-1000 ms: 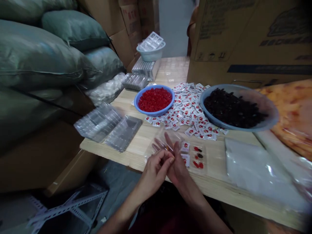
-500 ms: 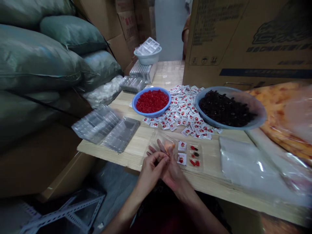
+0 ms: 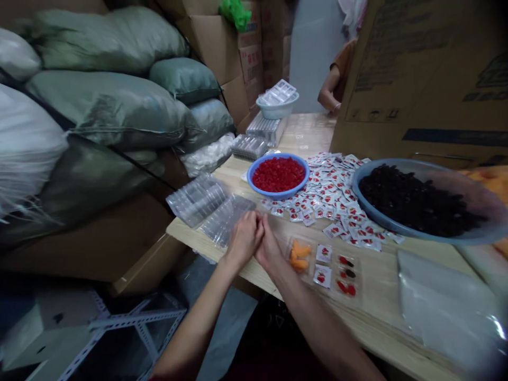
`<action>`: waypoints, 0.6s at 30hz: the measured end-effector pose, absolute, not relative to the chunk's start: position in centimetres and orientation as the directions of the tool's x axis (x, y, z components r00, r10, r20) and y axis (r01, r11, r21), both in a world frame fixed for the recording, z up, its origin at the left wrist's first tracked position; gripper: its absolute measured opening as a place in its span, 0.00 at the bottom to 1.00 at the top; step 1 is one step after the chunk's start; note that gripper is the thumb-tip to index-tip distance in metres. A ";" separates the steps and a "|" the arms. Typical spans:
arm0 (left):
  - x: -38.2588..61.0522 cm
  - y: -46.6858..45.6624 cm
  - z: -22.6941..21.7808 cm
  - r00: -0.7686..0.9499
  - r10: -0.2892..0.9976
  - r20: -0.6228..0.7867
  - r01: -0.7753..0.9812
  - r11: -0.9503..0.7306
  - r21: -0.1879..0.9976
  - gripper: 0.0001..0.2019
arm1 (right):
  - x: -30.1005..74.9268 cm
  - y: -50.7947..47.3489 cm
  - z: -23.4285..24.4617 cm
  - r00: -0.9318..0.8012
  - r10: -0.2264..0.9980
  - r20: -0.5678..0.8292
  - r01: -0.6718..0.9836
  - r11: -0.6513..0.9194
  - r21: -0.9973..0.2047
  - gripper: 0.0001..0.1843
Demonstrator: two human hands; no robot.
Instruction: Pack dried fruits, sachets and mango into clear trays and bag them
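My left hand (image 3: 244, 236) and my right hand (image 3: 269, 244) are pressed together over the table, fingertips meeting. Their fingers are closed, and anything between them is hidden. Just behind my left hand lie clear plastic trays (image 3: 228, 214). A clear compartment tray (image 3: 359, 264) sits right of my right hand. It holds orange pieces (image 3: 299, 255) on the left, two small printed sachets (image 3: 323, 254) in the middle, and red and dark pieces (image 3: 346, 289) on the right.
Beyond are a blue bowl of red pieces (image 3: 248, 182), a sachet pile (image 3: 333, 185) and a large bowl of dark pieces (image 3: 381, 228). Clear plastic bags (image 3: 440, 296) lie at right. Stuffed sacks (image 3: 115, 100) stand left, a big carton (image 3: 420, 79) right. Another person's arm (image 3: 329, 92) shows behind.
The view has swung left. Both hands have moved left, away from the filled tray to beside the clear trays, and have come closer together; the right fingers, spread before, are now closed.
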State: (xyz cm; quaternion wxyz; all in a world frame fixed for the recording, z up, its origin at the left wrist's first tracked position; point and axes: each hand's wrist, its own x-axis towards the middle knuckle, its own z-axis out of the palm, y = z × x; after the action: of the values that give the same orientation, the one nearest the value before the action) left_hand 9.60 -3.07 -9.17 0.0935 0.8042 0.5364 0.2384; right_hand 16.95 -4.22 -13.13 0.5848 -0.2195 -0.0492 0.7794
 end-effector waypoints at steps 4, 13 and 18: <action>6.1 1.8 -8.8 0.281 0.927 0.248 0.865 -0.357 0.353 0.06 | 15.5 -0.9 -12.6 -0.334 0.873 -0.355 -0.819 -0.455 -0.350 0.21; 2.9 1.4 -5.8 -0.077 0.813 0.577 0.562 -0.443 0.698 0.07 | 17.9 -4.9 -13.5 -0.172 0.919 -0.354 -0.776 -0.348 -0.526 0.29; 7.8 -5.4 -5.7 -0.187 0.891 0.414 -0.098 -0.436 0.895 0.08 | 20.2 -8.3 -10.8 -0.259 0.924 -0.281 -0.830 -0.362 -0.425 0.27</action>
State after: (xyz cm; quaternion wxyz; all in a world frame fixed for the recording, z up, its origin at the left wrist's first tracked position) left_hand 7.83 -5.36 -5.66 0.3693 0.5197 0.3815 0.6693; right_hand 20.23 -8.35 -10.77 0.5566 -0.2460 -0.0959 0.7877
